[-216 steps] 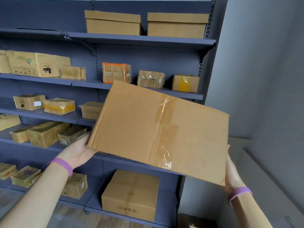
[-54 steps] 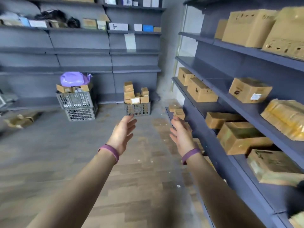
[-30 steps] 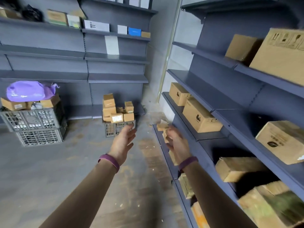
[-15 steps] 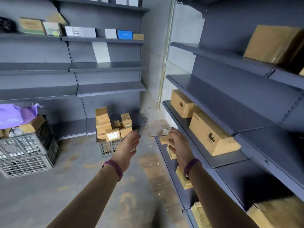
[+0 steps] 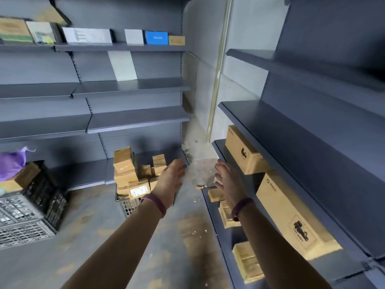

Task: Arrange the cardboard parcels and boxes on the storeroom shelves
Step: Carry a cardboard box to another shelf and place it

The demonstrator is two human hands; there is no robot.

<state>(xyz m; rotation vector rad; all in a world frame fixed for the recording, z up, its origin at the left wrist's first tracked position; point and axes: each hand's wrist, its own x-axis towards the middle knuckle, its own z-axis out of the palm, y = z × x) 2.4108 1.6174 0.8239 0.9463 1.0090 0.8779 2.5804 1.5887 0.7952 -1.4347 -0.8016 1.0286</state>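
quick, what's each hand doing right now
Left hand: open, fingers relaxed, holding nothing.
Right hand: open, fingers relaxed, holding nothing.

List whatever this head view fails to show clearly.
All in the head view:
The white label on a parcel in the small crate: blurred, unreadable.
The small crate's right side: hidden behind the left hand and wrist.
The low-shelf parcels: partly covered by the right hand and forearm.
The purple bag: cut off by the left edge.
The far top-shelf boxes: print too blurred to read.
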